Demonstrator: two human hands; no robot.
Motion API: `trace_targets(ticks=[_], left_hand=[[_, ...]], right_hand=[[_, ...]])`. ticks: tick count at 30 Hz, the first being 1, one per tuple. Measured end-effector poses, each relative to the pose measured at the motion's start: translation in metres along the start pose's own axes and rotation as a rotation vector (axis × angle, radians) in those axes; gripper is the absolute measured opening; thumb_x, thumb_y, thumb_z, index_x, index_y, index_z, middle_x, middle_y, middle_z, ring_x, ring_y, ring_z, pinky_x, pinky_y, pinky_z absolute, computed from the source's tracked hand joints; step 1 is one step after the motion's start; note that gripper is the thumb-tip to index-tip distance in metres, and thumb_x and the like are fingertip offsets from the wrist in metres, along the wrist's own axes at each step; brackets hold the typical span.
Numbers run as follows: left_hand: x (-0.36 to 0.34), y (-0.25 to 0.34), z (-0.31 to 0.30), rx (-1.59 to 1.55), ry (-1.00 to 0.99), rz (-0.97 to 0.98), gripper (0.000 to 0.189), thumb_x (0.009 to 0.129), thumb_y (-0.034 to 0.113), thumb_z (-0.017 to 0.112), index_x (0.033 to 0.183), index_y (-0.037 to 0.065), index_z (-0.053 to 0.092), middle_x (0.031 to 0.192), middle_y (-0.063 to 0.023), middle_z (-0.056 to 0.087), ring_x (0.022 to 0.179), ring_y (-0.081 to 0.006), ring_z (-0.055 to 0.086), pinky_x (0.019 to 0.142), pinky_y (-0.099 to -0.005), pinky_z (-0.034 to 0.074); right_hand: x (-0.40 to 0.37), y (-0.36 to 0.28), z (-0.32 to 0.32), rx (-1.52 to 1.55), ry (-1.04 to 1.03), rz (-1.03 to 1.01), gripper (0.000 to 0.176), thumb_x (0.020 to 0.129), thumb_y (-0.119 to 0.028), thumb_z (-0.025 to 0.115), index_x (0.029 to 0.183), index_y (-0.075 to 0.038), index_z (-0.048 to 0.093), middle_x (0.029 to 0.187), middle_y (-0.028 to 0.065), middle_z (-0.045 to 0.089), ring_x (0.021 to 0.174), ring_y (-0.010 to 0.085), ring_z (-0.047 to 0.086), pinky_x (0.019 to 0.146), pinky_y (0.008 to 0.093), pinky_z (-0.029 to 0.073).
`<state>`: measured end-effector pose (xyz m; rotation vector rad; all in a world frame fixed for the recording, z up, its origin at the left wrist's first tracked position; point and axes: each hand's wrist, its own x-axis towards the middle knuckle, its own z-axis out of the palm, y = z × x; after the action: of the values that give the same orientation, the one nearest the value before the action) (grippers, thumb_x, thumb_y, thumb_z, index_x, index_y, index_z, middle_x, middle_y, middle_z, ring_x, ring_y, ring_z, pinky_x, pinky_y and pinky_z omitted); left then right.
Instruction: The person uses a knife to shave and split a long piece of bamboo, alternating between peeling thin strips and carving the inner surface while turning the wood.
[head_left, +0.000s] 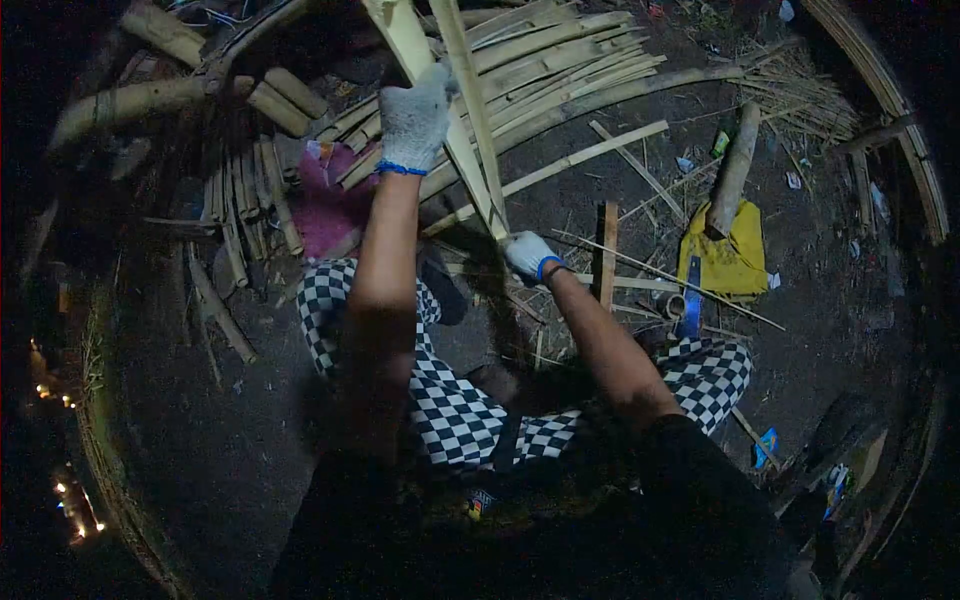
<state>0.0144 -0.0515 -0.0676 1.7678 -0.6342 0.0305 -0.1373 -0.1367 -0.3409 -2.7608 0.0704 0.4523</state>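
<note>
My left hand [415, 118], in a white work glove with a blue cuff, grips a long pale bamboo strip [478, 120] high up, with my arm stretched forward. My right hand [528, 254], gloved the same way, is closed at the lower end of that strip; what else it holds is hidden. The strip runs upward from my right hand past my left hand and out of the top of the view. I sit on the ground in black-and-white checked trousers [450, 410], knees apart.
Split bamboo strips [560, 60] lie piled ahead on the dirt. Short bamboo sections [280, 100] lie at the left. A thick bamboo piece [733, 170] rests on a yellow sheet [725, 262]. A pink cloth [325, 200] lies near my left knee. Small lights [55, 395] glow at far left.
</note>
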Motion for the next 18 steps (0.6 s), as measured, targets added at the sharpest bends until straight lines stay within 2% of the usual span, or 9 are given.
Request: trace_targets(ticks=[2, 3, 6, 8, 10, 12, 14, 16, 18], left_hand=[[0.011, -0.023, 0.007, -0.264, 0.038, -0.098, 0.021, 0.088, 0.017, 0.055, 0.085, -0.002, 0.063, 0.071, -0.0061, 0.06, 0.065, -0.0132, 0.059, 0.058, -0.0298, 0.046], [0.013, -0.023, 0.007, -0.322, 0.087, -0.049, 0.018, 0.087, 0.015, 0.056, 0.087, -0.001, 0.062, 0.072, -0.0056, 0.061, 0.065, -0.0131, 0.059, 0.058, -0.0287, 0.045], [0.023, -0.039, 0.009, -0.477, 0.082, -0.022, 0.013, 0.085, 0.009, 0.06, 0.092, -0.001, 0.06, 0.076, -0.0065, 0.062, 0.064, -0.0137, 0.059, 0.055, -0.0282, 0.045], [0.022, -0.024, 0.009, -0.555, 0.31, -0.051, 0.013, 0.083, 0.007, 0.06, 0.093, 0.0, 0.058, 0.077, -0.0078, 0.061, 0.062, -0.0158, 0.059, 0.051, -0.0295, 0.045], [0.019, -0.016, 0.006, -0.708, 0.241, -0.021, 0.012, 0.082, 0.006, 0.06, 0.093, 0.0, 0.056, 0.078, -0.0092, 0.06, 0.059, -0.0169, 0.057, 0.048, -0.0311, 0.043], [0.027, -0.031, 0.005, -0.792, 0.283, 0.017, 0.011, 0.081, 0.004, 0.059, 0.09, -0.001, 0.054, 0.077, -0.0087, 0.058, 0.056, -0.0175, 0.055, 0.047, -0.0306, 0.042], [0.033, -0.04, 0.007, -0.83, 0.364, -0.014, 0.009, 0.081, 0.003, 0.058, 0.087, 0.0, 0.053, 0.073, -0.0071, 0.054, 0.054, -0.0168, 0.052, 0.046, -0.0306, 0.042], [0.04, -0.057, -0.002, -0.554, 0.472, 0.03, 0.013, 0.083, 0.006, 0.059, 0.084, -0.003, 0.05, 0.069, -0.0088, 0.056, 0.056, -0.0184, 0.056, 0.05, -0.0306, 0.046], [0.035, -0.039, -0.014, -0.682, 0.351, 0.056, 0.013, 0.084, 0.007, 0.059, 0.084, -0.003, 0.051, 0.069, -0.009, 0.056, 0.055, -0.0189, 0.055, 0.05, -0.0313, 0.046]], right_hand=[[-0.011, -0.018, -0.007, 0.596, 0.338, 0.444, 0.036, 0.081, -0.032, 0.052, 0.089, 0.003, 0.061, 0.09, 0.0291, 0.061, 0.09, 0.0441, 0.059, 0.081, 0.0475, 0.047], [-0.02, -0.034, -0.023, 0.609, 0.333, 0.584, 0.037, 0.081, -0.033, 0.053, 0.09, 0.002, 0.061, 0.095, 0.0299, 0.06, 0.092, 0.0447, 0.057, 0.081, 0.0477, 0.046], [-0.017, -0.049, -0.017, 0.715, 0.422, 0.581, 0.038, 0.082, -0.033, 0.051, 0.095, 0.002, 0.061, 0.094, 0.0294, 0.061, 0.092, 0.0451, 0.057, 0.081, 0.0477, 0.046], [-0.001, -0.042, 0.001, 0.68, 0.395, 0.54, 0.04, 0.082, -0.034, 0.051, 0.096, 0.003, 0.061, 0.091, 0.0292, 0.061, 0.091, 0.0454, 0.057, 0.081, 0.0477, 0.046], [0.001, -0.043, 0.002, 0.826, 0.314, 0.467, 0.039, 0.081, -0.033, 0.052, 0.094, 0.003, 0.061, 0.09, 0.0289, 0.061, 0.093, 0.0453, 0.057, 0.081, 0.048, 0.045], [-0.025, -0.074, -0.053, 1.112, 0.116, 0.591, 0.037, 0.08, -0.03, 0.053, 0.092, 0.005, 0.061, 0.082, 0.0263, 0.063, 0.081, 0.0405, 0.062, 0.073, 0.0453, 0.048], [-0.001, -0.082, -0.017, 1.512, 0.183, 0.683, 0.033, 0.08, -0.026, 0.052, 0.084, 0.005, 0.058, 0.068, 0.02, 0.061, 0.058, 0.0325, 0.061, 0.055, 0.0431, 0.049], [0.036, -0.074, 0.048, 1.306, 0.334, 0.425, 0.022, 0.085, -0.019, 0.043, 0.078, -0.001, 0.052, 0.059, 0.0118, 0.052, 0.041, 0.0234, 0.053, 0.037, 0.0371, 0.045], [0.005, -0.095, -0.023, 1.658, 0.102, 0.698, 0.02, 0.086, -0.017, 0.04, 0.078, -0.002, 0.05, 0.056, 0.0114, 0.05, 0.039, 0.0236, 0.049, 0.037, 0.0382, 0.043]])
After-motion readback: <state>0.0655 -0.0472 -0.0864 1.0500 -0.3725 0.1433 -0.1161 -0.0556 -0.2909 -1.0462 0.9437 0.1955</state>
